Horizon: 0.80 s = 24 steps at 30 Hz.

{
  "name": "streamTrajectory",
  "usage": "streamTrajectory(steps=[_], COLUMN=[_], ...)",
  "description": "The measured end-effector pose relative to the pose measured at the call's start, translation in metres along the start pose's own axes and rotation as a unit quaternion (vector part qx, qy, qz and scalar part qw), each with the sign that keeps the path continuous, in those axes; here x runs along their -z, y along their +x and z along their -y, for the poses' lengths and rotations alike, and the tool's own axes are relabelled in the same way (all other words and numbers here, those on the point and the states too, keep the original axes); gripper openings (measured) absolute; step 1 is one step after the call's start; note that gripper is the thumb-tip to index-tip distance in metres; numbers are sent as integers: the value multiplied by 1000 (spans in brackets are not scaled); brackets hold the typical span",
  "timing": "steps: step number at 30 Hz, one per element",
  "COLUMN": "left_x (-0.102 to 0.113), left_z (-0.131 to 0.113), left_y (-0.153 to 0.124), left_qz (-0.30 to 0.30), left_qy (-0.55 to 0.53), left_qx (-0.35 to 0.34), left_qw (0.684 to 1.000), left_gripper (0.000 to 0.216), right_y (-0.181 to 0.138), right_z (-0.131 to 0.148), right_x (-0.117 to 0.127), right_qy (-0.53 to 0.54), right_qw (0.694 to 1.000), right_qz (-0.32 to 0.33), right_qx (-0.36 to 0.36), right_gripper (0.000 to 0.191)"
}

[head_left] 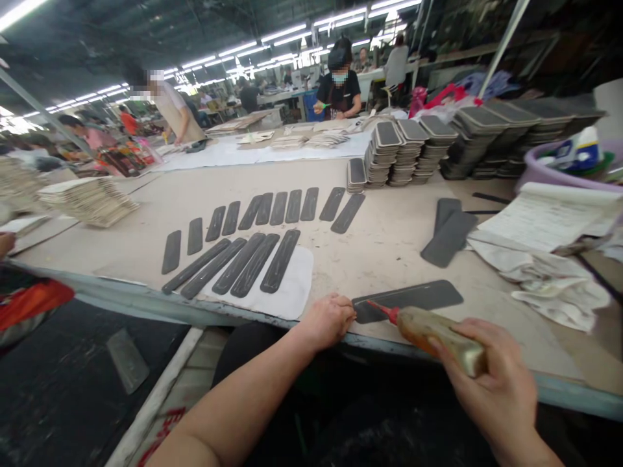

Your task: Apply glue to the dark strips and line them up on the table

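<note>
My right hand (501,383) grips a squeeze glue bottle (445,334), yellowish and worn, tilted with its red nozzle pointing left. The nozzle tip is over a dark grey rounded panel (428,295) lying flat at the table's front edge. A thin pale line runs along the panel's far edge. The curled fingers of my left hand (328,321) hold the panel's left end; the fingertips are partly hidden. Farther left, several dark panels (280,261) with pale glue-like lines lie in two rows, some on a white sheet (304,275).
Stacks of dark panels (389,152) stand at the back right. Two loose panels (448,237) overlap near a cloth (559,285) and a paper pad (549,217). A purple basin (530,159) is at far right. Pale stacked pieces (90,201) stand left. Co-workers (338,84) work across the table.
</note>
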<state>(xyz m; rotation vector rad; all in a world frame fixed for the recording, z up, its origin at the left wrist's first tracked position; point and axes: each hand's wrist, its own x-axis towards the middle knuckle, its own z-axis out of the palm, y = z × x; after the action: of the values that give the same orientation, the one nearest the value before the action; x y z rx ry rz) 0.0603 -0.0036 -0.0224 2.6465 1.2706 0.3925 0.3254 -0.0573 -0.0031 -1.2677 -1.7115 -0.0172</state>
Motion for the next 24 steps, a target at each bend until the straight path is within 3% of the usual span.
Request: streamTrajectory(steps=[6, 15, 24], left_x=[2, 6, 6], left_z=[1, -5, -8], left_y=[0, 3, 5], left_qz=[6, 7, -6], left_qy=[2, -8, -30], left_qx=[-14, 3, 36], left_qw=[1000, 1000, 999], left_gripper=[25, 21, 18], right_y=[0, -6, -7], right_z=[5, 7, -18], right_x=[-15, 5, 35], right_qy=[13, 10, -94], right_qw=[999, 998, 995], right_qz=[25, 63, -8], right_qx=[32, 19, -15], right_gripper=[24, 23, 25])
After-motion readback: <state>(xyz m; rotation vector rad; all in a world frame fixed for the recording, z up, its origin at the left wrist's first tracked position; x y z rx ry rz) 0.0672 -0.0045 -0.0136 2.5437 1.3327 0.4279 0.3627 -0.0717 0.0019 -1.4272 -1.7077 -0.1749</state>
